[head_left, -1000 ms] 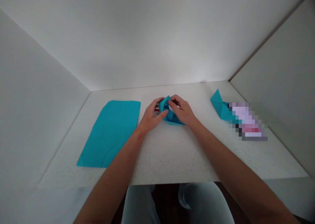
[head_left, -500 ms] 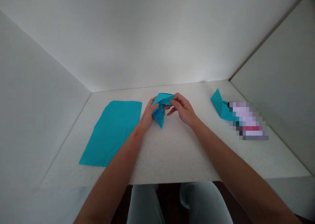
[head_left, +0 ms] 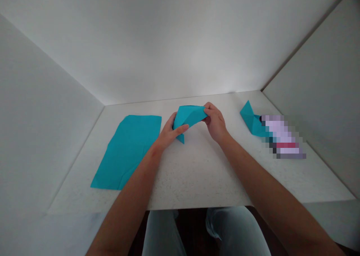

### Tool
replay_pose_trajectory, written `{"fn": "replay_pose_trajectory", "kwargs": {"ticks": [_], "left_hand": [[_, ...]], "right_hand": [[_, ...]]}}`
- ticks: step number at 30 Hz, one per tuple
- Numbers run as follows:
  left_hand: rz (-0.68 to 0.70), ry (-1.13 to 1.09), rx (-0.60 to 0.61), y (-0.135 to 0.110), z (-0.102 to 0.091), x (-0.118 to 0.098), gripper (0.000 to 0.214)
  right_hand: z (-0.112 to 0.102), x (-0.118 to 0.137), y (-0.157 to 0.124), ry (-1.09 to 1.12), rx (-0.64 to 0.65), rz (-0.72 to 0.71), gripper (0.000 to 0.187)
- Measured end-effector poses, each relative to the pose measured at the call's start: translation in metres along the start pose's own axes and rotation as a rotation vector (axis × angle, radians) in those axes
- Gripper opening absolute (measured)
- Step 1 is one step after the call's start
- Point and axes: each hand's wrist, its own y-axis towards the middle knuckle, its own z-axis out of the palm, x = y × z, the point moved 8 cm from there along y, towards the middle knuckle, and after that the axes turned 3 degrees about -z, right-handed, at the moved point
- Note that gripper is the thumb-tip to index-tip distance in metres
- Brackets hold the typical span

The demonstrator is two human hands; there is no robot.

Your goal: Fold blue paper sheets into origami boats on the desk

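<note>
A folded teal paper piece [head_left: 188, 118] is held up just above the white table [head_left: 197, 173], near its middle. My left hand [head_left: 168, 133] grips its lower left end, thumb across the front. My right hand [head_left: 216, 123] pinches its upper right end. The piece stretches between the two hands, and its lower tip points down at the table.
A flat stack of teal paper sheets [head_left: 128, 150] lies on the left of the table. A finished folded teal shape [head_left: 251, 121] sits at the far right beside a blurred object [head_left: 284, 141]. White walls enclose the table on three sides. My knees show below the front edge.
The paper piece was lifted off the table and turned; it went from a crumpled fold under both hands to a spread shape held by its two ends. My right hand moved slightly right.
</note>
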Motion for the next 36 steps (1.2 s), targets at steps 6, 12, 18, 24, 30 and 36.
{"fn": "replay_pose_trajectory", "kwargs": {"ticks": [6,12,18,24,30,36], "left_hand": [[0.011,-0.073,0.036,-0.001,0.01,0.005,0.072],[0.0,-0.218,0.088,0.0,0.015,0.006,0.076],[0.004,-0.113,0.042,-0.001,0.012,0.0,0.072],[-0.042,-0.192,-0.051,0.005,0.006,0.004,0.072],[-0.096,-0.224,-0.139,0.013,-0.007,0.017,0.069],[-0.049,-0.306,-0.086,0.014,-0.007,0.013,0.073]], "right_hand": [[0.02,-0.002,-0.008,0.028,0.174,0.007,0.064],[0.036,-0.013,-0.018,-0.256,0.394,-0.009,0.045],[0.032,-0.012,-0.015,-0.222,0.317,-0.053,0.046],[0.018,-0.003,-0.014,-0.203,0.131,-0.109,0.05],[0.009,-0.009,-0.011,-0.172,0.061,0.029,0.054],[0.014,-0.012,-0.006,-0.058,0.154,0.073,0.058]]}}
